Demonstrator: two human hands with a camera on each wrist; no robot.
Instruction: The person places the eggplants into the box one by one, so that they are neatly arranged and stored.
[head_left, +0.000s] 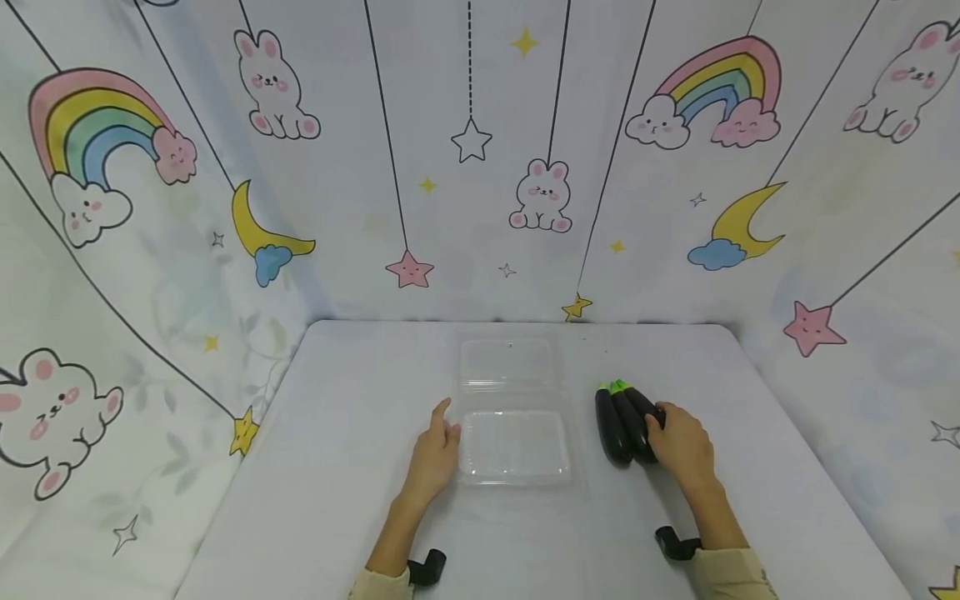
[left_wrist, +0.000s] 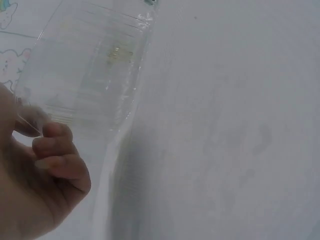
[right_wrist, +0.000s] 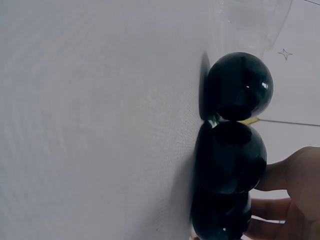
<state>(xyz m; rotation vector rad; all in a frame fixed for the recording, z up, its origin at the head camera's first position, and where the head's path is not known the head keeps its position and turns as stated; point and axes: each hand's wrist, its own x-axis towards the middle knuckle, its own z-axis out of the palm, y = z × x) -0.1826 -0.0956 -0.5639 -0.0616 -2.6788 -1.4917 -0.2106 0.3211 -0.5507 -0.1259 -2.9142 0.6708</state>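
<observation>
A clear plastic clamshell box point(head_left: 514, 450) lies opened flat on the white table, its lid point(head_left: 508, 362) folded back on the far side. At the near tray's left edge, my left hand point(head_left: 433, 454) pinches the thin rim; in the left wrist view the left hand point(left_wrist: 50, 170) has its fingers curled by the clear plastic. Three dark, glossy eggplants point(head_left: 613, 429) with green tips lie side by side right of the box. My right hand point(head_left: 682, 442) grips the rightmost eggplant point(right_wrist: 222, 215), thumb near the middle eggplant point(right_wrist: 232, 157). The leftmost eggplant point(right_wrist: 240, 85) is untouched.
The white table point(head_left: 352, 392) reaches back to a cloth backdrop point(head_left: 337, 208) printed with rabbits, rainbows, moons and stars. Black wrist mounts point(head_left: 427, 568) sit at both of my wrists, beside the beige sleeves point(head_left: 731, 575).
</observation>
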